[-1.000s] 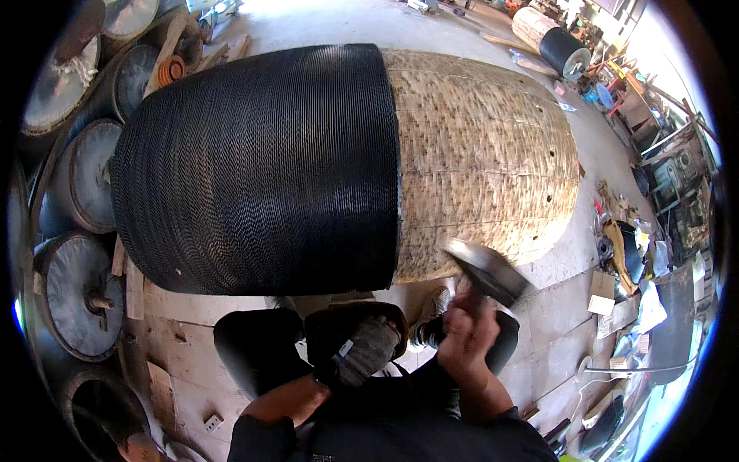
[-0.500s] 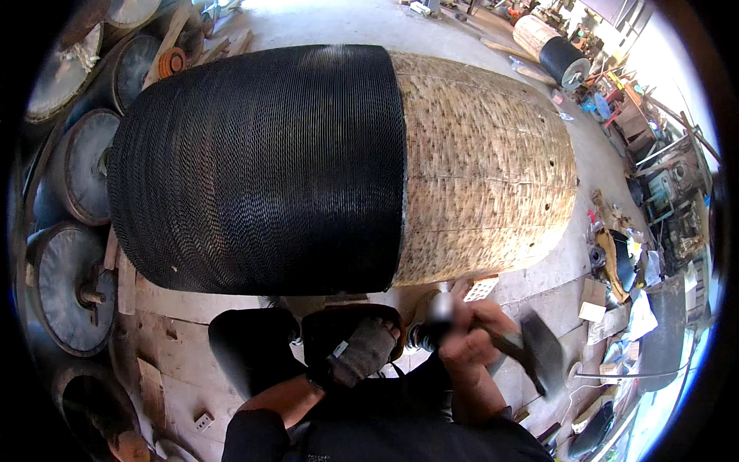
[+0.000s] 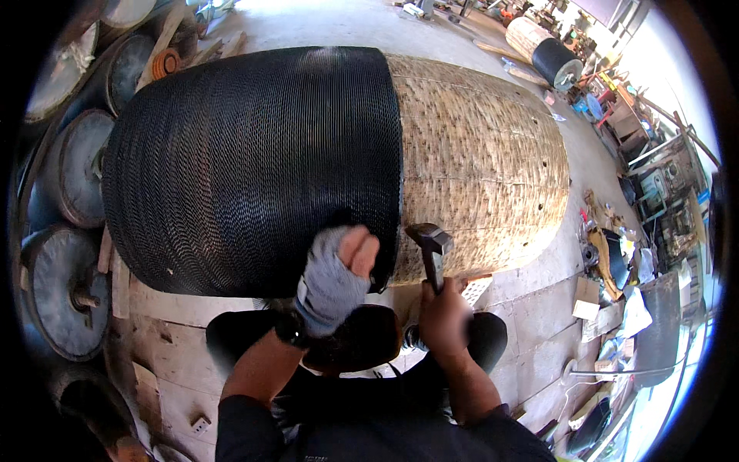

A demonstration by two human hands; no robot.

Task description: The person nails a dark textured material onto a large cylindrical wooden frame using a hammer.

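A large roller lies across in front of me. Its right part is bare, nail-marked wood, and its left part is wrapped in ridged black strip. My left hand, in a grey glove with bare fingertips, is closed at the lower black part near its right edge. Whatever its fingers may hold is hidden. My right hand grips the handle of a hammer. The hammer's dark head is raised in front of the wood, just right of the black edge. Between my knees sits a dark brown container, its contents unclear.
Several metal-ended rollers stand along the left side. A smaller half-black roller lies at the far right. Cardboard, plastic bags and tools clutter the right side. A pale perforated block is near my right knee.
Both hands have moved up and forward. My left hand has gone from over the brown container to the black strip. The hammer has swung from the right side to the roller's front.
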